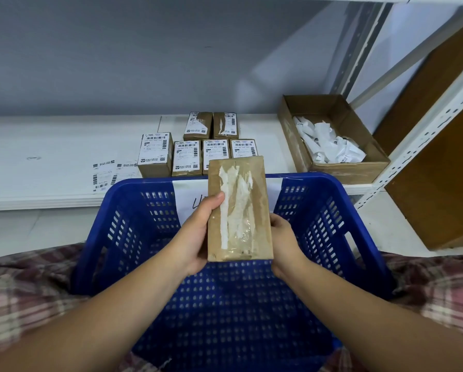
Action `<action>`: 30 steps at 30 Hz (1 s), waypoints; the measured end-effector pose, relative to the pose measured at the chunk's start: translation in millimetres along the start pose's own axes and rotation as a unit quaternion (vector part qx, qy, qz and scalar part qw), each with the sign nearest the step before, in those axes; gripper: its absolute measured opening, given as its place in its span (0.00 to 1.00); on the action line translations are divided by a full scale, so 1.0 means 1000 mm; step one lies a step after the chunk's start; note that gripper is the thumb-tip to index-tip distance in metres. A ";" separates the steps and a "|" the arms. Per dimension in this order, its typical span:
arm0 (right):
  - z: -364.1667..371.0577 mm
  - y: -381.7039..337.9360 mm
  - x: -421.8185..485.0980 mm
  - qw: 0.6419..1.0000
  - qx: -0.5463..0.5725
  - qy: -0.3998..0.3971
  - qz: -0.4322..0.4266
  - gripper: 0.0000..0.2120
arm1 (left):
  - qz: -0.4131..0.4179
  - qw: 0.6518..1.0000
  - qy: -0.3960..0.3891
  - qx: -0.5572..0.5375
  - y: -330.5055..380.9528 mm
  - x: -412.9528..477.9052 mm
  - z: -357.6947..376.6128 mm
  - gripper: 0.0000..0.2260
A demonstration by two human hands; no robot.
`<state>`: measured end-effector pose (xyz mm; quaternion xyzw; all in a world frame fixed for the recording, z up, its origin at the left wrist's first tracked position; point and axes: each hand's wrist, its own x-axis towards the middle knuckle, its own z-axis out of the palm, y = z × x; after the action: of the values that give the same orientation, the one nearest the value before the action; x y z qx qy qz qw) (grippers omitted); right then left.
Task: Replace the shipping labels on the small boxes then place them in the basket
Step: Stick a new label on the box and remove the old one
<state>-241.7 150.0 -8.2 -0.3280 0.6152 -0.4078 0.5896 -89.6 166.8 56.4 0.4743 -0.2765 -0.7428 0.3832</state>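
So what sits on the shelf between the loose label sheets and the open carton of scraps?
In the head view, the small boxes stand between the label sheets and the open carton, four in front, two behind.

Held between both hands (190,237): a brown cardboard box (239,210) streaked with torn white label residue (231,210). Beneath the grip, a deep blue perforated basket (319,210); beyond it, brown boxes (187,158) bearing white labels with black barcodes. Either side of the forearms, pink-and-white plaid fabric (24,285).
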 end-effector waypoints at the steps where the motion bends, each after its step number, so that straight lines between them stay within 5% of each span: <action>1: -0.003 -0.003 0.003 1.000 0.003 0.028 -0.001 0.02 | 0.007 1.000 0.010 0.007 0.001 0.001 -0.002 0.23; 5: -0.025 -0.029 0.020 0.995 0.013 0.103 0.012 0.06 | 0.047 0.995 0.087 0.029 0.013 0.014 -0.016 0.13; 10: -0.029 -0.057 0.037 0.995 0.029 0.074 0.054 0.08 | 0.086 0.981 0.153 0.081 0.035 0.050 -0.024 0.08; 15: -0.024 -0.062 0.059 0.996 0.045 0.079 0.020 0.25 | 0.086 0.972 0.211 0.056 0.046 0.107 -0.033 0.11; 20: -0.018 -0.060 0.080 0.988 0.088 0.124 -0.032 0.04 | 0.092 0.957 0.256 0.097 0.052 0.158 -0.038 0.13; 30: -0.009 -0.055 0.120 0.983 0.064 0.157 -0.073 0.14 | 0.084 0.898 0.350 0.252 0.064 0.211 -0.037 0.20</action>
<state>-266.1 20.4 -14.4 -0.2658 0.6471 -0.5347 0.4741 -89.7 -45.6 -12.4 0.7593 -0.3410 -0.3998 0.3838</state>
